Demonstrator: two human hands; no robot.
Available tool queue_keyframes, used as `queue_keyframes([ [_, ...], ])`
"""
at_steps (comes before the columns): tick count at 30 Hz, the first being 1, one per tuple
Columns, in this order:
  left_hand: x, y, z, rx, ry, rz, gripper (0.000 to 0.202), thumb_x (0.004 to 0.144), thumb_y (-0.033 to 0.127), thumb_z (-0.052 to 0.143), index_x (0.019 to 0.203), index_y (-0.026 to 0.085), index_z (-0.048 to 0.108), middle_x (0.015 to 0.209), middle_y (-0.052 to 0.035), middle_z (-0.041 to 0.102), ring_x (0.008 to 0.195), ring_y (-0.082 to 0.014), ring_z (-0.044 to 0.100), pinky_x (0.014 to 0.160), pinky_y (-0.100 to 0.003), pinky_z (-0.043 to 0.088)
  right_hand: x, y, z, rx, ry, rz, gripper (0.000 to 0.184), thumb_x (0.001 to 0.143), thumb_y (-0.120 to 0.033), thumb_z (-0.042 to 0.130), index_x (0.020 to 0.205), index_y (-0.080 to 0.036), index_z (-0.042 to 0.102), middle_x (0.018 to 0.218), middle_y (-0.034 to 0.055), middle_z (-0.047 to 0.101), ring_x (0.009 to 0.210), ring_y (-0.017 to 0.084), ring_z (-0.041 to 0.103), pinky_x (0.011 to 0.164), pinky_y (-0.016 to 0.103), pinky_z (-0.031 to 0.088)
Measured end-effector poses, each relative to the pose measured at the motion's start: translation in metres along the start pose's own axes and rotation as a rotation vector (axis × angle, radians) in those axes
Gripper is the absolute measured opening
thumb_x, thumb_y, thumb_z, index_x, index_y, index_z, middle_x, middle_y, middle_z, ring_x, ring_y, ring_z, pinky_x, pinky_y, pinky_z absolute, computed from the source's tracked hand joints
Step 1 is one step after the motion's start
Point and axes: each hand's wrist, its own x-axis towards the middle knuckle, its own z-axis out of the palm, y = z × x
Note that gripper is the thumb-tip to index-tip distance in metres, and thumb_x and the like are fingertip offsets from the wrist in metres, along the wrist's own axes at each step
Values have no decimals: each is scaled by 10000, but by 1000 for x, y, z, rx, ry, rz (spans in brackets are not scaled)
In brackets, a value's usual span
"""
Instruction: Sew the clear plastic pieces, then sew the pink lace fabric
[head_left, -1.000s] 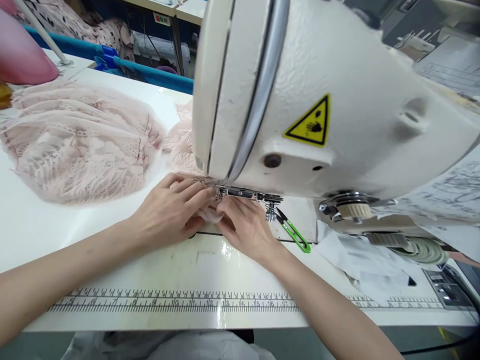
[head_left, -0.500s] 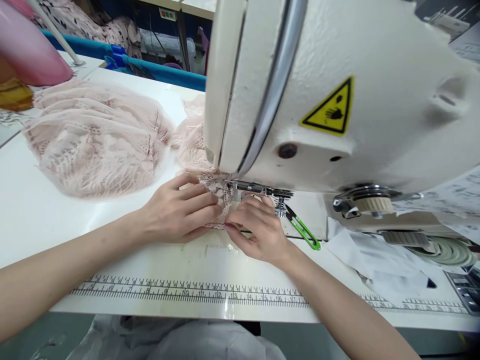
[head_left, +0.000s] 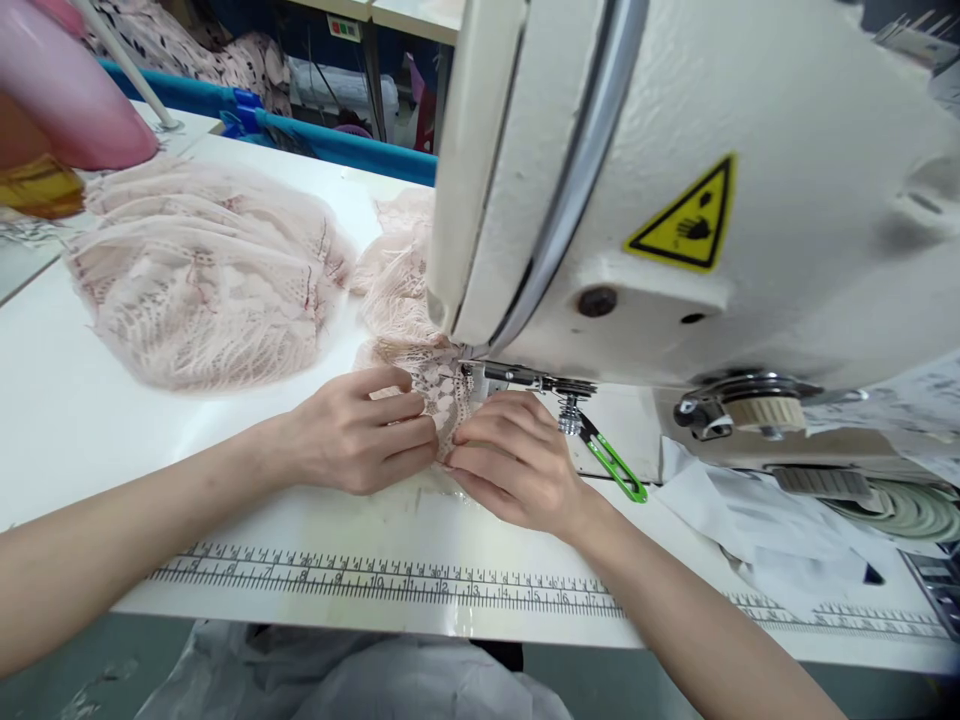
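Observation:
Pale pink lace fabric (head_left: 442, 390) runs from behind the sewing machine head (head_left: 660, 200) down to both hands, in front of the presser foot area. My left hand (head_left: 367, 430) is closed on the lace's left side, its fingers curled into it. From the right, my right hand (head_left: 517, 460) pinches the lace's near edge, close to the left fingertips. The needle is mostly hidden behind the machine's attachments. Green thread snips (head_left: 615, 460) lie on the machine bed, just right of my right hand.
A heap of pink lace (head_left: 210, 280) rests on the table at left. A printed ruler (head_left: 375, 582) follows the front edge. White scraps (head_left: 765, 520) and a coiled pale green strip (head_left: 911, 510) lie at right. A pink rounded object (head_left: 90, 90) stands at back left.
The view has shifted slightly. My left fingers have curled in more tightly, and my right hand has shifted a little away from the presser foot. More patterned lace shows between the hands.

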Motion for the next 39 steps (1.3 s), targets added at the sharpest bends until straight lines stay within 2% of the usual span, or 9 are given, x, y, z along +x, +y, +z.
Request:
queue_keyframes([
  [3, 4, -1, -3, 32, 34, 49, 222, 887, 140, 578, 680, 217, 589, 732, 33, 648, 667, -136, 559, 723, -341, 489, 1, 0, 0, 9, 0, -14, 52, 899, -220, 633, 853, -218, 658, 890, -4, 723, 902, 146, 631, 877, 345, 515],
  [6, 6, 0, -3, 23, -6, 58, 218, 895, 134, 554, 696, 215, 593, 761, 26, 668, 681, -135, 575, 711, -324, 492, 1, 0, 2, -3, -6, -72, 94, 873, -119, 637, 849, -202, 673, 849, -19, 736, 912, 131, 659, 916, 306, 527],
  [9, 7, 2, 2, -85, -125, -45, 150, 928, 214, 493, 910, 200, 642, 1013, -43, 707, 939, -186, 638, 871, -347, 507, -1, 1, 2, -47, -34, -89, 89, 870, -113, 646, 830, -185, 680, 813, -24, 745, 853, 116, 679, 901, 270, 550],
  [11, 5, 3, 7, -169, -187, -158, 273, 922, 269, 470, 1109, 130, 612, 1221, -127, 651, 1143, -248, 594, 986, -393, 479, -2, 0, 1, -87, -80, -75, 91, 887, -122, 627, 866, -188, 686, 819, -36, 749, 846, 107, 683, 839, 244, 567],
  [14, 3, 6, 13, -186, -247, -262, 503, 884, 308, 475, 1312, 44, 498, 1339, -191, 575, 1250, -305, 536, 1027, -430, 462, -2, 0, -1, -116, -126, -49, 116, 896, -100, 601, 912, -179, 684, 832, -43, 750, 849, 98, 683, 751, 203, 566],
  [19, -1, 7, 16, -153, -275, -284, 604, 866, 342, 506, 1394, 54, 452, 1368, -184, 560, 1289, -332, 507, 1045, -444, 450, 1, -2, -1, -121, -94, -75, 93, 908, -111, 594, 898, -160, 672, 846, -30, 752, 830, 110, 683, 710, 204, 555],
  [24, -4, -6, 13, -209, -339, -229, 624, 881, 370, 509, 1438, 105, 413, 1424, -139, 518, 1302, -323, 494, 1054, -450, 447, 3, -5, 6, -131, -41, -99, 63, 894, -136, 622, 857, -156, 668, 831, -43, 746, 784, 105, 676, 642, 213, 537],
  [30, -4, -20, 9, -238, -312, -139, 583, 902, 378, 496, 1405, 87, 453, 1417, -133, 525, 1296, -305, 504, 1074, -458, 444, 4, -7, 14, -161, 5, -131, 99, 876, -133, 632, 792, -174, 662, 774, -70, 730, 741, 81, 656, 616, 210, 525],
  [39, -4, -20, 11, -198, -321, -150, 611, 883, 387, 509, 1423, 111, 434, 1424, -123, 519, 1288, -312, 511, 1040, -458, 477, 5, -7, 15, -178, 46, -148, 134, 881, -139, 629, 765, -185, 677, 737, -77, 728, 719, 78, 655, 626, 202, 536],
])
